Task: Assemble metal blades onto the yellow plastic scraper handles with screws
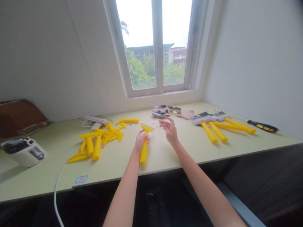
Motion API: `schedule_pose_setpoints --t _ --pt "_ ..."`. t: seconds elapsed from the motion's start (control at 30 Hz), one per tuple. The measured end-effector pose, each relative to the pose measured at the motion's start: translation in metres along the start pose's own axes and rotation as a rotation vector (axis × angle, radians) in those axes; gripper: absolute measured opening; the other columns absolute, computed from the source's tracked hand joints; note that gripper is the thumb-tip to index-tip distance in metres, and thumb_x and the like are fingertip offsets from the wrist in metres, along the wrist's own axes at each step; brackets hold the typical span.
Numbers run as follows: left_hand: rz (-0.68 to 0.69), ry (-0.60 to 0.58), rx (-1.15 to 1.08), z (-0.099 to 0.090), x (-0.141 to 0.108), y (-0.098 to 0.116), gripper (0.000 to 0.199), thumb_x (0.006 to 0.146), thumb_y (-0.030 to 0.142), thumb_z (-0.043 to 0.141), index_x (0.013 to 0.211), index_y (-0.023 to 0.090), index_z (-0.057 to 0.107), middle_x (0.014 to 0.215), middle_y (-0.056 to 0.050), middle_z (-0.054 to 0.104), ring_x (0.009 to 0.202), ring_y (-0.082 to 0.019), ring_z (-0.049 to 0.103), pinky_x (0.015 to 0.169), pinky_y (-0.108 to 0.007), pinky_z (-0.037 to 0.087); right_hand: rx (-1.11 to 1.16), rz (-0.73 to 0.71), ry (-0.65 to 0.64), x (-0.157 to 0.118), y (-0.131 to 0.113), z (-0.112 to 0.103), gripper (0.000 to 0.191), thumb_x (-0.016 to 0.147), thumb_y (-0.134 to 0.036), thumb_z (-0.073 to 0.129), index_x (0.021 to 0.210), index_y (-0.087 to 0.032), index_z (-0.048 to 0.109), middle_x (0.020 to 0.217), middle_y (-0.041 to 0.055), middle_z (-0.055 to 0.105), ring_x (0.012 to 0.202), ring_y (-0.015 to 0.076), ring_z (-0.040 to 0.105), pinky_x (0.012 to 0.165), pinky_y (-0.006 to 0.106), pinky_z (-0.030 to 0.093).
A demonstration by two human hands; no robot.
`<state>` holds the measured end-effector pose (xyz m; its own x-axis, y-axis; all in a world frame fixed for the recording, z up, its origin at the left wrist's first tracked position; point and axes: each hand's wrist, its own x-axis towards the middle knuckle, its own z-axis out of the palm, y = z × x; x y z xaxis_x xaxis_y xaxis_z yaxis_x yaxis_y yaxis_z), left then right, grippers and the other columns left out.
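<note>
A yellow scraper point(144, 152) is in my left hand point(140, 142), which wraps round its handle just below the head. The wide head points away from me, and the handle's butt end lies toward the table's front edge. My right hand point(170, 130) is raised just to the right of the head. Its fingers are closed on a thin metal rod point(156, 127), whose other end meets the side of the scraper head. The rod's grip end is hidden by the fingers, so its exact kind cannot be made out.
Left of my hands lies a heap of yellow scraper parts point(97, 147). A white container point(26, 154) and white cable point(56, 186) are further left. On the right are yellow scrapers with labelled covers point(214, 130) and a black-and-yellow screwdriver point(262, 126). Printed packets point(161, 112) lie near the window.
</note>
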<state>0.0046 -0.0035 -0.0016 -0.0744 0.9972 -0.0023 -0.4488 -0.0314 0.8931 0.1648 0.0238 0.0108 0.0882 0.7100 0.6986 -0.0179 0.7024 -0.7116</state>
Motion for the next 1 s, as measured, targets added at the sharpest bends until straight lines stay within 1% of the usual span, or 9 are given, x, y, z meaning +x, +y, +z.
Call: schedule_pose_setpoints --t 0.1,0.2,0.27,0.43,0.53,0.63,0.7,0.83,1.0 --pt "0.002 0.006 0.002 0.0 0.0003 -0.0002 0.054 0.054 0.014 0.061 0.103 0.017 0.038 0.065 0.003 0.052 0.045 -0.005 0.045 0.042 -0.018 0.028 -0.125 0.004 -0.018 0.0008 0.0025 -0.0007 0.021 0.083 -0.025 0.041 0.101 -0.02 0.05 0.097 0.0076 0.061 0.08 0.0168 0.059 0.073 0.035 0.047" --pt "0.007 0.019 0.01 0.0003 -0.0002 0.0001 0.053 0.055 0.014 0.061 0.102 0.017 0.038 0.065 0.003 0.052 0.045 -0.005 0.045 0.043 -0.018 0.029 -0.327 -0.032 0.033 0.0016 0.0018 -0.0023 0.02 0.08 -0.031 0.048 0.095 -0.019 0.055 0.087 0.0066 0.058 0.078 0.0181 0.056 0.068 0.034 0.046" --pt "0.01 0.011 0.012 0.0006 -0.0007 0.0003 0.053 0.054 0.014 0.061 0.102 0.017 0.038 0.065 0.003 0.052 0.045 -0.005 0.045 0.042 -0.018 0.029 -0.369 -0.069 0.069 0.0021 0.0007 -0.0034 0.021 0.079 -0.03 0.05 0.096 -0.019 0.056 0.082 0.0053 0.056 0.075 0.0178 0.055 0.066 0.032 0.046" --pt "0.019 0.004 0.003 0.0011 -0.0012 0.0006 0.052 0.054 0.015 0.062 0.1 0.017 0.038 0.066 0.003 0.052 0.045 -0.005 0.045 0.042 -0.018 0.029 -0.264 -0.077 0.079 0.0029 0.0 -0.005 0.022 0.079 -0.018 0.045 0.098 -0.02 0.056 0.083 0.0044 0.057 0.075 0.0161 0.058 0.067 0.031 0.048" --pt "0.02 0.009 0.001 0.001 -0.001 0.0004 0.052 0.054 0.015 0.061 0.1 0.017 0.038 0.067 0.003 0.053 0.045 -0.005 0.045 0.042 -0.018 0.029 -0.221 -0.076 0.06 0.0022 -0.0002 -0.005 0.028 0.077 -0.012 0.043 0.101 -0.02 0.054 0.084 0.0038 0.059 0.074 0.0156 0.059 0.07 0.033 0.048" --pt "0.015 0.007 0.013 0.0005 -0.0007 0.0001 0.052 0.055 0.015 0.061 0.101 0.017 0.038 0.065 0.003 0.052 0.045 -0.005 0.044 0.042 -0.018 0.029 -0.248 -0.078 0.037 0.0013 -0.0002 -0.004 0.029 0.074 -0.008 0.039 0.095 -0.019 0.054 0.083 0.0036 0.06 0.074 0.0155 0.059 0.072 0.033 0.046" --pt "0.013 0.01 0.024 0.0002 -0.0007 0.0002 0.052 0.055 0.015 0.061 0.102 0.018 0.038 0.064 0.003 0.052 0.045 -0.005 0.044 0.042 -0.018 0.029 -0.284 -0.067 0.031 0.0012 0.0002 -0.0028 0.026 0.072 -0.009 0.039 0.091 -0.018 0.055 0.086 0.0045 0.058 0.074 0.0157 0.057 0.069 0.033 0.046" --pt "0.012 -0.004 0.037 0.0005 -0.0014 0.0006 0.051 0.056 0.016 0.06 0.102 0.017 0.038 0.06 0.004 0.05 0.045 -0.006 0.045 0.043 -0.018 0.029 -0.281 -0.035 0.051 0.0021 0.0002 -0.0008 0.023 0.077 -0.019 0.044 0.098 -0.019 0.053 0.086 0.0045 0.054 0.071 0.0153 0.055 0.061 0.03 0.046" --pt "0.017 -0.024 0.034 0.001 -0.0026 0.001 0.051 0.056 0.016 0.061 0.102 0.017 0.038 0.061 0.004 0.05 0.046 -0.006 0.045 0.044 -0.018 0.028 -0.244 -0.041 0.072 0.002 -0.004 -0.0019 0.024 0.083 -0.024 0.041 0.103 -0.021 0.052 0.082 0.0035 0.057 0.07 0.015 0.057 0.063 0.029 0.046"
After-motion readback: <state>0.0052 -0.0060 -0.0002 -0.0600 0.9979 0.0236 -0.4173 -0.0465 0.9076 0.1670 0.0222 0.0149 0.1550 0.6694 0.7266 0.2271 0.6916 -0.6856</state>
